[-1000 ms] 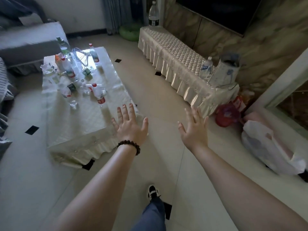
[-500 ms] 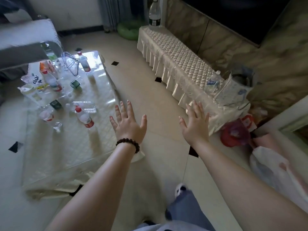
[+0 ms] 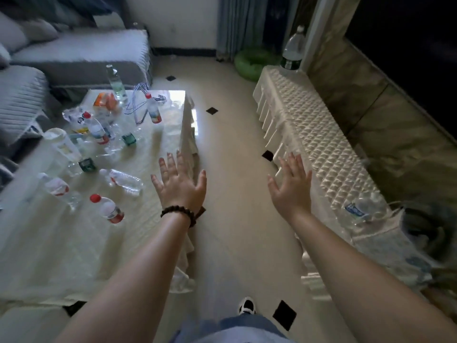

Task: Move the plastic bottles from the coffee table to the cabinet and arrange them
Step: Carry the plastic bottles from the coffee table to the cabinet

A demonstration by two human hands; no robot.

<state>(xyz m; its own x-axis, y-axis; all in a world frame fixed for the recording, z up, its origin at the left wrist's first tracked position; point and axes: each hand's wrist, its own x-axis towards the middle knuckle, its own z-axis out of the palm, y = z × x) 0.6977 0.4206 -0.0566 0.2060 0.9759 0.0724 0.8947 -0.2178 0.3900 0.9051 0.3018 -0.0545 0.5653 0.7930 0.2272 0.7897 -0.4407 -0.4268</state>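
On the coffee table (image 3: 81, 256) at left, plastic bottles (image 3: 108, 209) stand and lie scattered, seemingly light, thin-walled and slick, best grasped round the middle, while the left hand (image 3: 179, 185) and right hand (image 3: 290, 191) hover spread-fingered and empty, cabinet (image 3: 309, 134) at right.

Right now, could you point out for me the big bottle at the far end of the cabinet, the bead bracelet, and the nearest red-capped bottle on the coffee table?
big bottle (image 3: 293, 49), head view, on its clear body.
bead bracelet (image 3: 178, 212), head view, on the beads.
red-capped bottle (image 3: 110, 209), head view, on its body.
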